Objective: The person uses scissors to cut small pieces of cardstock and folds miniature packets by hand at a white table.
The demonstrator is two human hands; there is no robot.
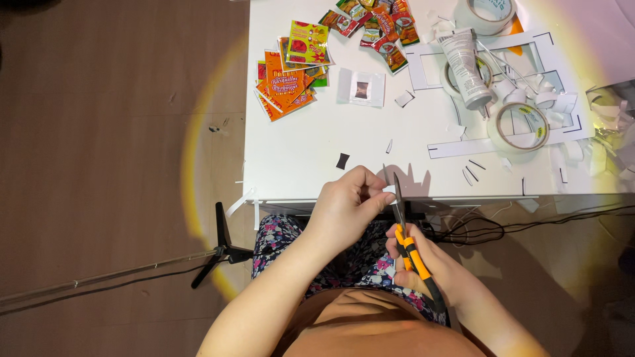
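My left hand (347, 201) pinches a small white paper scrap (389, 196) just off the front edge of the white table (311, 152). My right hand (423, 261) grips orange-and-black scissors (405, 235), and their blades point up toward the table and meet the scrap. Both hands hover over my lap, which is covered in floral fabric. A small black paper piece (342, 160) lies on the table just beyond my left hand.
Colourful snack wrappers (291, 79) lie at the table's back left. A white square with a dark centre (361, 88), a white tube (465, 66), tape rolls (519, 125) and white cut-out frames (503, 142) sit further right. A black tripod (221, 248) and cables (529, 221) are on the floor.
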